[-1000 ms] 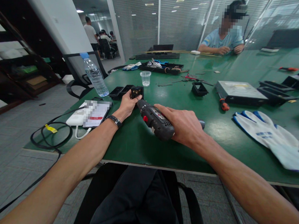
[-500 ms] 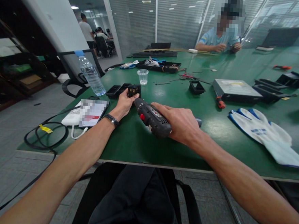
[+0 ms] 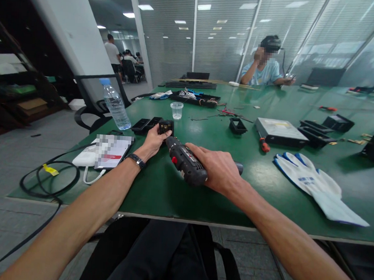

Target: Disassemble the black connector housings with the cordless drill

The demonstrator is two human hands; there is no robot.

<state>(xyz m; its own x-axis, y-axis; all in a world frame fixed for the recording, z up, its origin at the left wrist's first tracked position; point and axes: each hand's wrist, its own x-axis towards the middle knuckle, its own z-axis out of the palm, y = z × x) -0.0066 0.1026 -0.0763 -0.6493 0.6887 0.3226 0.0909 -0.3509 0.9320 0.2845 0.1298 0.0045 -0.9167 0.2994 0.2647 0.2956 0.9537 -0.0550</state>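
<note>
My left hand is closed around a small black plastic part with brass contacts, holding it against the green table. My right hand grips a black electric screwdriver with a red switch. Its tip points at the small part and touches it. Two more black plastic parts lie just left of the one I hold.
A water bottle and a plastic cup stand behind my left hand. A phone on a white power bank lies at the left edge. White work gloves, a metal drive box, a red-handled screwdriver and black trays lie to the right. A person sits at the far end.
My head has tilted up, so the table and hands sit lower in view. Both hands keep their hold. The person at the far end has raised a hand to the face.
</note>
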